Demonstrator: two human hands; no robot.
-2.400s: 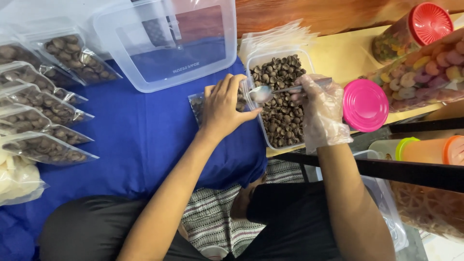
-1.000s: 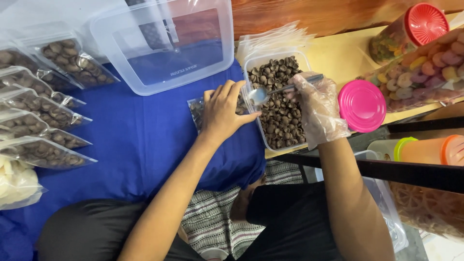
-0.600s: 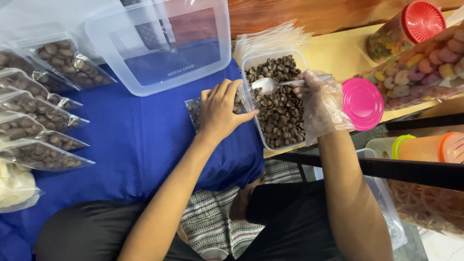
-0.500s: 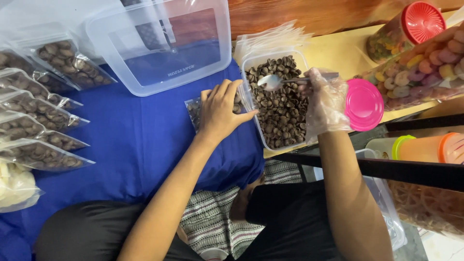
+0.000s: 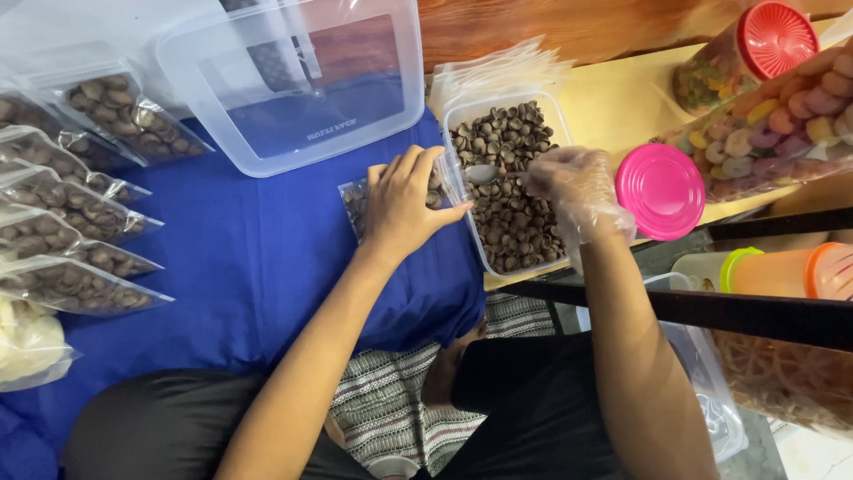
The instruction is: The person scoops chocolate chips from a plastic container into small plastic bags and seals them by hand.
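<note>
At the far left, a row of filled clear plastic bags of brown ring-shaped snacks [image 5: 75,240] lies on the blue cloth [image 5: 258,267], one overlapping the next, and a bag of pale crackers [image 5: 27,347] sits below them at the frame's edge. Behind the cloth stands a large clear plastic tub [image 5: 302,80], tilted towards the camera.

Near the middle, the bare left hand [image 5: 404,209] lies palm down on a small clear plastic bag partly filled with the brown snacks [image 5: 355,200]. The fingers are spread and curled over the bag's mouth, thumb out towards the right, holding the opening up against the next container. The bag lies flat on the cloth, crinkled and glossy, mostly hidden under the hand.

Just beside it is a rectangular clear container heaped with the same dark brown, hollow-centred pieces [image 5: 511,191]. A stack of empty clear bags [image 5: 498,76] lies behind it. A metal spoon [image 5: 484,173] hovers over the heap with its bowl near the bag's mouth. The right hand in a thin clear plastic glove [image 5: 573,191] pinches the spoon's handle, fingers bunched together.

To the right lie a round pink lid [image 5: 660,191], a jar of multicoloured ring snacks [image 5: 782,124] on its side, and a red-lidded jar [image 5: 755,49].
</note>
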